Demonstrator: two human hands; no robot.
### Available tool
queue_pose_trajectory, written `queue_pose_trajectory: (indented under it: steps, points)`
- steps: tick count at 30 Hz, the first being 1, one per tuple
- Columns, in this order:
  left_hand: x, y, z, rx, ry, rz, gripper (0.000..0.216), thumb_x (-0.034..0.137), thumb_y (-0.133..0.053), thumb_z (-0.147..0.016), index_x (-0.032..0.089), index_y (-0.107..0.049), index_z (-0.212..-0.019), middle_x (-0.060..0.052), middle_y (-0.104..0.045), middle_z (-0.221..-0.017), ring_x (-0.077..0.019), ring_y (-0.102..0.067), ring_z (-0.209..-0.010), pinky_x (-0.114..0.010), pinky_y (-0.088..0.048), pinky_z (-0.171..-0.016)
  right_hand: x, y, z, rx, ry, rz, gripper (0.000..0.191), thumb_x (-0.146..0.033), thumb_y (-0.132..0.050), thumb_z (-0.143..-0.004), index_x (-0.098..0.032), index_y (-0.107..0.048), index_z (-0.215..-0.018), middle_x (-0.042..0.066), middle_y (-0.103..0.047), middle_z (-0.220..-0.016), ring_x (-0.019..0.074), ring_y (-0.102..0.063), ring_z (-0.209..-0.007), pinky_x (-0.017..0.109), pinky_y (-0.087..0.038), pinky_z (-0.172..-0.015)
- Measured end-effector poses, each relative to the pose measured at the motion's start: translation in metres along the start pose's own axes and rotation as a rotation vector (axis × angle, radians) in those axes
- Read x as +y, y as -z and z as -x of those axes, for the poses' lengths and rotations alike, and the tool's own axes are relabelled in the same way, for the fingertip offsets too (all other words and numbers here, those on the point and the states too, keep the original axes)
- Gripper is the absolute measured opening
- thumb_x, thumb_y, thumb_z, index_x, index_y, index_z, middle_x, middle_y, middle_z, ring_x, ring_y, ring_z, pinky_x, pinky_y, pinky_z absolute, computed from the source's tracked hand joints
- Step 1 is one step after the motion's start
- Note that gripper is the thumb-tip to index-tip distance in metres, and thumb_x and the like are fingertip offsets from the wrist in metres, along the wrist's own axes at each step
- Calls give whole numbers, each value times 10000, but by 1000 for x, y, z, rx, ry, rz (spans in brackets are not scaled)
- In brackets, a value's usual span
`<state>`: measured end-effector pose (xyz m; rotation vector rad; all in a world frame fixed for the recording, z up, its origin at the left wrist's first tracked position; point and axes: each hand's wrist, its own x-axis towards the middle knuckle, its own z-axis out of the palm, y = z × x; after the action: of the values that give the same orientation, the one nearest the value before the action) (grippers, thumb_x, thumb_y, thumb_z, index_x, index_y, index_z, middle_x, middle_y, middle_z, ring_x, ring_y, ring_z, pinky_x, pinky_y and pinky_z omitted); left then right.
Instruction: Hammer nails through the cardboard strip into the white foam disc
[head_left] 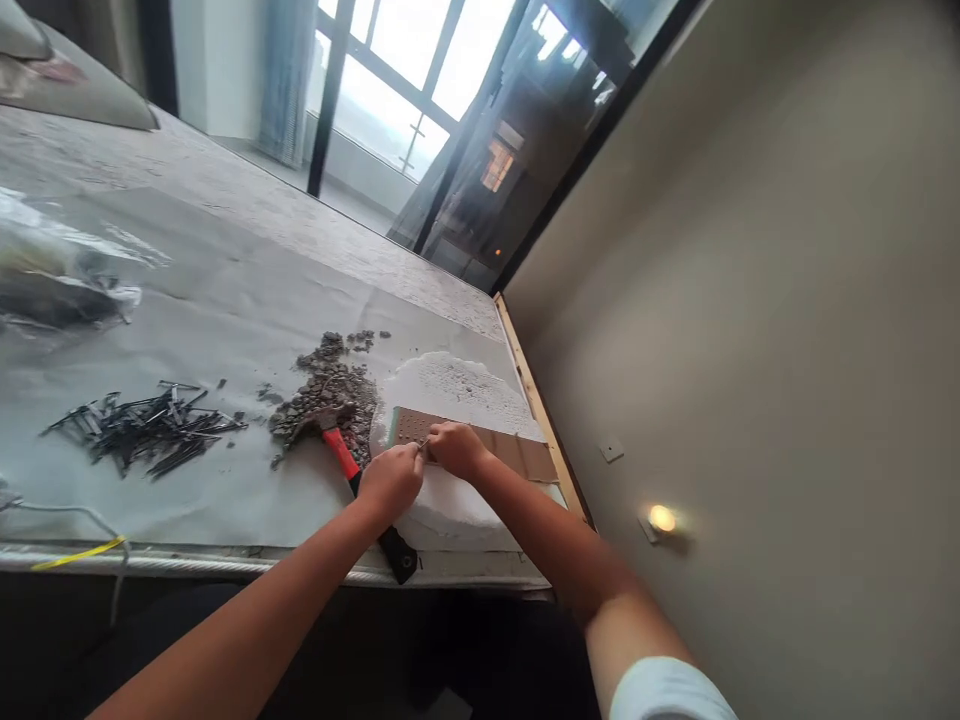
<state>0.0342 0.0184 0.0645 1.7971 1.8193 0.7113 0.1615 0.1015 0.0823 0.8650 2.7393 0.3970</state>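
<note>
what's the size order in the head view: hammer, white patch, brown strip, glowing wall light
1. white patch
2. brown strip and hammer: unsure, similar in length; right hand and left hand hide part of them, respectively
3. glowing wall light

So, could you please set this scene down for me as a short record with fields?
Left hand: left hand, fingertips meeting the right's; any small item there is unclear
Right hand: right hand, at the brown strip
Under the strip: round white piece
Tool: hammer, red-and-black handle, head on the grey bits
Loose pile: dark nail-like pieces, left of the hammer
Far left: clear plastic bag
Wall: lit lamp
</note>
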Motion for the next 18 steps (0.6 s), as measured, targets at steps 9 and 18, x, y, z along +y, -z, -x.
queue_pose_trajectory:
  steps: [9,18]
  points:
    - [11,5,-8,-130,-101,-417,351,221,-268,-845,141,-593,-949,-147,-641,-1022,-269,-610,-930,-374,-443,-793,14,10,-3,15,74,79,227,-133,-403,-883,-99,-620,-940,124,-627,-997,213,-598,-898,319,-459,-748]
    - [18,8,1,-142,-132,-478,334,209,-308,-846,138,-599,-995,-148,-652,-1020,-249,-613,-944,-353,-438,-811,5,9,-1,80,53,91,235,-68,-375,-853,-76,-600,-918,150,-637,-923,218,-629,-792,323,-491,-605]
